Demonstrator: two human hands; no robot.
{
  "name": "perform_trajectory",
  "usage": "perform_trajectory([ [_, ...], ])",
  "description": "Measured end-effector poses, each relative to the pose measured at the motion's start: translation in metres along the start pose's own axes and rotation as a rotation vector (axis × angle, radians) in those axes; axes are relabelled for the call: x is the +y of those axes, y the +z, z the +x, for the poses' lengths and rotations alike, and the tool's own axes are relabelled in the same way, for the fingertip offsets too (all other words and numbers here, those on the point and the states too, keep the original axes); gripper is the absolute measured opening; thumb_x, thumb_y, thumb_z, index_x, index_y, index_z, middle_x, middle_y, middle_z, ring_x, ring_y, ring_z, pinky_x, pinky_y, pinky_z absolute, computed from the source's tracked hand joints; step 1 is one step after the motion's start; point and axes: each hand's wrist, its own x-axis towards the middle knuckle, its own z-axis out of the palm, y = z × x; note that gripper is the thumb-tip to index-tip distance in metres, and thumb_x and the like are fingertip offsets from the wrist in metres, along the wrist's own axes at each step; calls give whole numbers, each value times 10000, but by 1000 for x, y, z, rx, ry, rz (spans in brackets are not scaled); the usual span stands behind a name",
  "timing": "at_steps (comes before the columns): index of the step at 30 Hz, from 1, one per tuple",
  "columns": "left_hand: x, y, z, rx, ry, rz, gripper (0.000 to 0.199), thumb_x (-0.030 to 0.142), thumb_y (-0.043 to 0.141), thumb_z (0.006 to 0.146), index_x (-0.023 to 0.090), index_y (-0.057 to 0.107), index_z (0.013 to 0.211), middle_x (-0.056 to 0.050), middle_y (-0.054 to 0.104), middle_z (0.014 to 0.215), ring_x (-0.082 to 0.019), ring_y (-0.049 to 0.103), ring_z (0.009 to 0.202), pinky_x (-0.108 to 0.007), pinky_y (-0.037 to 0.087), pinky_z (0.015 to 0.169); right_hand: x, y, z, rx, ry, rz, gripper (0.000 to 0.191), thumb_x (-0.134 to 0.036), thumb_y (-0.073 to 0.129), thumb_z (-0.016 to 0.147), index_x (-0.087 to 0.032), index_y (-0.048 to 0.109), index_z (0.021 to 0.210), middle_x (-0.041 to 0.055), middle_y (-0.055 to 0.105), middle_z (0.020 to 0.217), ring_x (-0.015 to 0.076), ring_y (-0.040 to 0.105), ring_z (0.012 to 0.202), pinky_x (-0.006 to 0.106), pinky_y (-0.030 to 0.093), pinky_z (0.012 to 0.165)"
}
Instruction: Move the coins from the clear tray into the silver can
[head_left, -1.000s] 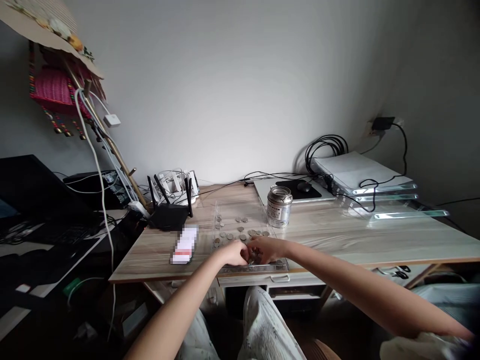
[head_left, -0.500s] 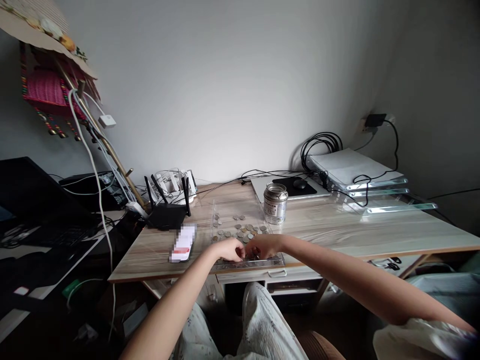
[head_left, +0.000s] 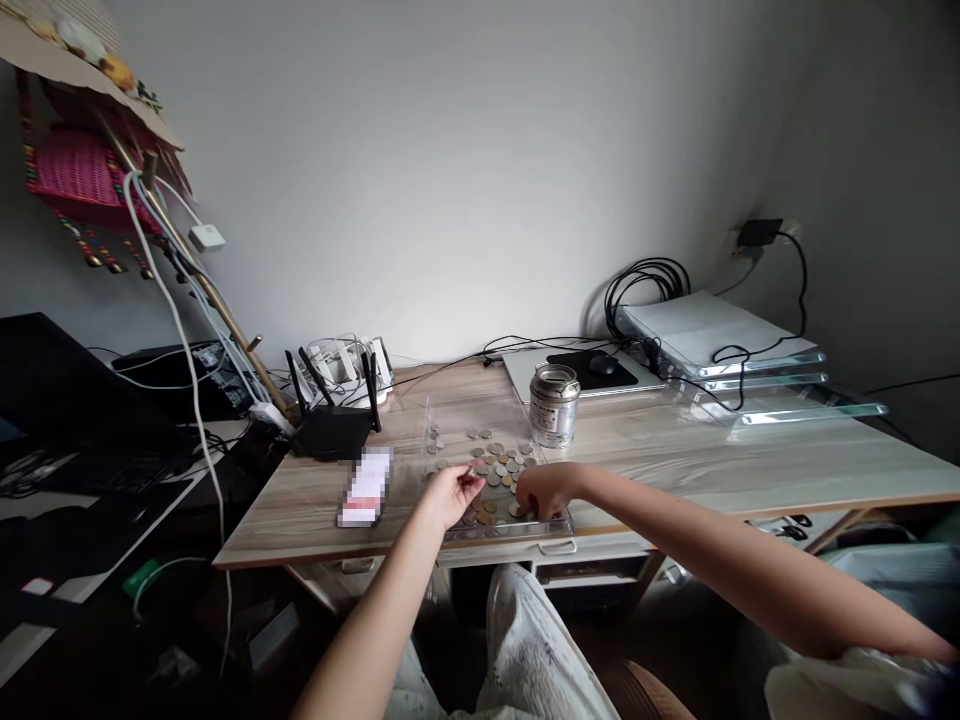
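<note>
Several silver and gold-coloured coins [head_left: 498, 470] lie spread over a shallow clear plastic tray [head_left: 495, 533] at the desk's front edge. Above the tray's left part is my left hand [head_left: 454, 494], thumb and fingers pinched together; whatever sits between the tips is too small to make out. My right hand [head_left: 553, 490] reaches down into the tray's right side with fingers curled among the coins, and its fingertips are partly hidden. Just behind the right hand stands a silver metal can [head_left: 553, 406] with a slotted top.
A phone [head_left: 365, 488] lies left of the tray, with a black router [head_left: 334, 430] behind it. At the back are a black mouse [head_left: 602, 364] on a dark pad and coiled black cable [head_left: 646, 285]. Stacked clear trays [head_left: 750, 380] stand at the right.
My hands have moved apart: the left has lifted slightly away, the right has shifted a little rightward. More coins show between them at the tray's front. The view has shifted slightly.
</note>
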Motion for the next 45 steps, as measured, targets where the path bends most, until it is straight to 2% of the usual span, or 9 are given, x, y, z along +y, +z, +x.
perform_trajectory([
  [3, -9, 6, 10, 130, 3, -245, 183, 21, 383, 754, 120, 533, 714, -13, 554, 583, -64, 544, 500, -197, 524, 566, 4, -10, -1, 182, 3, 252, 65, -145, 567, 550, -137, 563, 614, -47, 528, 500, 96, 513, 438, 191, 362, 443],
  [8, -18, 17, 12, 18, -41, -278, 191, 82, 354, 784, 115, 518, 692, -60, 569, 622, -129, 598, 605, -259, 538, 599, -10, -31, 12, 552, -100, 331, 154, -249, 550, 643, -120, 610, 702, 2, 593, 569, 104, 534, 508, 184, 367, 464],
  [18, -19, 17, 3, -83, -15, -271, 205, 129, 365, 795, 80, 552, 726, -94, 601, 690, -139, 611, 659, -276, 527, 681, -15, -30, 17, 749, -224, 93, 280, -320, 471, 764, -141, 686, 777, 57, 658, 724, 132, 559, 633, 210, 395, 577],
  [24, -22, 18, 4, -29, 23, -209, 218, -22, 382, 732, 80, 572, 766, -87, 623, 674, -124, 618, 659, -239, 533, 642, 28, -86, -36, 1212, 176, 84, 254, -317, 510, 730, -182, 674, 871, 53, 665, 831, 173, 584, 763, 245, 429, 659],
  [28, -23, 20, 3, -17, 61, -158, 200, -37, 428, 727, 77, 589, 755, -77, 623, 649, -97, 602, 589, -200, 527, 604, 58, -114, -53, 1130, 509, -82, 194, -251, 548, 667, -203, 692, 788, 46, 663, 780, 183, 582, 756, 242, 418, 621],
  [34, -22, 22, 0, 39, 134, -129, 142, 5, 497, 723, 78, 605, 667, -60, 623, 613, -83, 595, 552, -147, 498, 524, 53, -120, -49, 982, 553, -191, 205, -190, 531, 659, -212, 690, 787, 65, 649, 828, 208, 567, 796, 268, 409, 625],
  [38, -23, 21, 1, 70, 150, -128, 119, 37, 521, 722, 88, 606, 656, -55, 632, 625, -97, 612, 580, -150, 492, 516, 14, -86, -36, 1173, 309, -220, 240, -287, 448, 768, -212, 644, 884, 63, 629, 904, 192, 551, 816, 277, 406, 663],
  [41, -24, 21, 3, 64, 190, -159, 132, 20, 520, 710, 96, 605, 642, -40, 630, 623, -91, 608, 582, -163, 496, 548, -18, -41, -14, 938, 84, -150, 250, -403, 476, 763, -214, 630, 820, 57, 629, 774, 171, 552, 651, 273, 396, 562],
  [45, -24, 21, 4, 69, 228, -190, 173, 13, 496, 717, 109, 602, 620, -33, 634, 647, -74, 590, 588, -163, 488, 560, -32, -4, 13, 822, 115, -108, 279, -449, 536, 709, -179, 606, 709, 73, 608, 662, 185, 556, 608, 273, 362, 514],
])
